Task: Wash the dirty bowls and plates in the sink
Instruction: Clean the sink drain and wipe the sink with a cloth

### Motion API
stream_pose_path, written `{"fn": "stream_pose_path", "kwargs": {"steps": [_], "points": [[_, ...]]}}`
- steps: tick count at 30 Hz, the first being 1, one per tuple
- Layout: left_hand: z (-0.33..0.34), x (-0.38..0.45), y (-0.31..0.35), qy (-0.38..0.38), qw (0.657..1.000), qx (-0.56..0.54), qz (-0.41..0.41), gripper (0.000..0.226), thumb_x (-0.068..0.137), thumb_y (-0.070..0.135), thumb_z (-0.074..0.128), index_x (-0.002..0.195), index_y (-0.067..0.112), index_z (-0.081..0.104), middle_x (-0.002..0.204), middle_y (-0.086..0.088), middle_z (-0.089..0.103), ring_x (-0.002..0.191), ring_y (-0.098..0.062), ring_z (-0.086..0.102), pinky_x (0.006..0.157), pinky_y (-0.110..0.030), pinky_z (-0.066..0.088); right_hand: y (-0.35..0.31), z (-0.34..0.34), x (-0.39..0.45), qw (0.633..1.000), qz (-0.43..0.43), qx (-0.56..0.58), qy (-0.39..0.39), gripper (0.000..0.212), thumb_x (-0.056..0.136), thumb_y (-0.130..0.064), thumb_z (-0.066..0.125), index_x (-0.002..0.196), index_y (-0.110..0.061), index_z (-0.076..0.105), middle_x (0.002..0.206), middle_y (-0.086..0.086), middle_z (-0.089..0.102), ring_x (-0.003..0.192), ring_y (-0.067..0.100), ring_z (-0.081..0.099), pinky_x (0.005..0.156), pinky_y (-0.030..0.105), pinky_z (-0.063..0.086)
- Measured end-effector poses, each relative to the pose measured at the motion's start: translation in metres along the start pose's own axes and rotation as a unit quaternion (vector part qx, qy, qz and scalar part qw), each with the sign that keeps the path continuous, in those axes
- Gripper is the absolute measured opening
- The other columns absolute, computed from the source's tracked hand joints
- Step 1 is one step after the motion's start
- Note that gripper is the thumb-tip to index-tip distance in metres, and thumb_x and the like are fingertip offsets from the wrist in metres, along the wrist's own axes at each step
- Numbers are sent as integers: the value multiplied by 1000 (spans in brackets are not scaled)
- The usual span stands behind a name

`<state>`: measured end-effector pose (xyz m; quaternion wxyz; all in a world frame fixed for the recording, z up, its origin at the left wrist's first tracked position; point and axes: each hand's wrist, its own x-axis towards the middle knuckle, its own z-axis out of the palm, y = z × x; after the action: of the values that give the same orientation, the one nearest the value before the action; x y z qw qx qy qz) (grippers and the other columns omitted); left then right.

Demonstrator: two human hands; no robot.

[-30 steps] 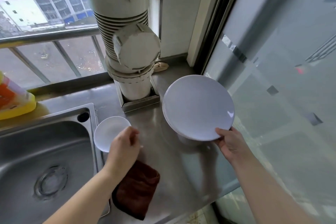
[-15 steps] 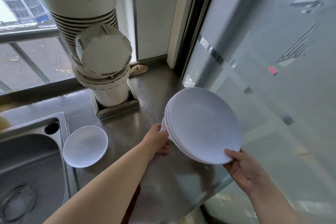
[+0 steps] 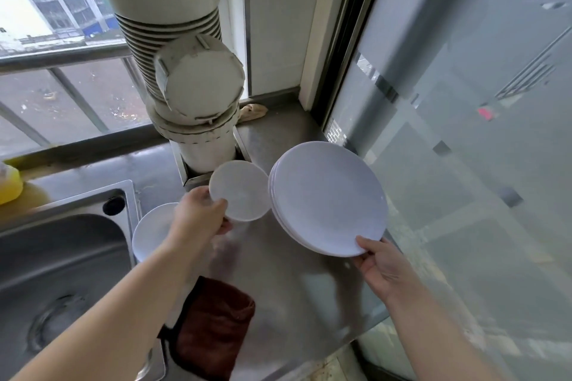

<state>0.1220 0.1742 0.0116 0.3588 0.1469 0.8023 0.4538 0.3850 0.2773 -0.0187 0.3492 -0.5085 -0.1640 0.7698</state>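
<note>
Progress: early, judged. No dish in sink [image 3: 62,260] yet; basin looks dry, no water seen. Washing not begun; all pieces left to do.

Dishes: stack of plates [image 3: 328,198] tilted, lifted off counter [image 3: 278,288]. Small bowl [image 3: 240,190] in air, just beside stack. 2nd small dish [image 3: 151,232] resting at sink edge.

Grip: L hand [image 3: 198,219] pinching small bowl rim, thumb on top. R hand [image 3: 380,266] clamped on stack's near edge, fingers underneath.

Brown cloth [image 3: 213,328] on counter front, untouched.

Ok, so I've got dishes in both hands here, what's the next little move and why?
Probably carry the small bowl in your left hand left and lower it into the sink. It is already lifted off the counter, while your right hand holds the tilted stack of plates.
</note>
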Motion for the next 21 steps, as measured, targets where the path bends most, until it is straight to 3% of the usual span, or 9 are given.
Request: {"fn": "stream_pose_path", "kwargs": {"steps": [2,6,11,15,18,21], "points": [[-19,-5,4,14,1000,-9,2,24,90,1,47,106,18,53,73,-20,65,55,-28,64,52,-31,59,8,6,6,1000,-1,7,3,32,88,17,39,106,-3,57,82,8,74,70,21,71,51,27,56],[-42,-6,-4,31,999,-19,-4,33,87,5,48,115,18,58,72,-18,70,59,-26,71,62,-33,60,18,15,17,1000,-2,0,16,40,89,17,37,121,-3,49,102,13,63,88,27,61,51,29,57],[-42,-17,-10,8,999,-48,-16,34,89,3,48,118,19,57,73,-18,71,57,-21,70,54,-26,58,27,21,27,1000,-2,-10,27,44,89,18,36,124,-4,48,103,12,62,91,29,60,55,36,59],[-37,-21,-12,-3,998,-62,-14,32,90,0,46,115,16,57,76,-24,67,49,-19,67,49,-23,56,27,24,30,997,-29,-49,43,40,91,17,36,125,0,47,115,15,56,104,32,54,74,44,57],[-34,-22,-13,-8,997,-70,-18,30,91,0,46,114,17,56,75,-24,66,47,-18,66,48,-21,55,23,25,31,987,-40,-145,63,36,91,15,39,124,5,47,110,16,55,100,28,54,86,40,48],[-31,-22,-14,-19,996,-83,-25,29,91,0,46,114,15,56,71,-23,65,46,-18,66,45,-21,54,21,25,33,948,-12,-302,101,28,90,3,48,116,-5,52,103,14,58,79,22,59,62,31,52]]}}
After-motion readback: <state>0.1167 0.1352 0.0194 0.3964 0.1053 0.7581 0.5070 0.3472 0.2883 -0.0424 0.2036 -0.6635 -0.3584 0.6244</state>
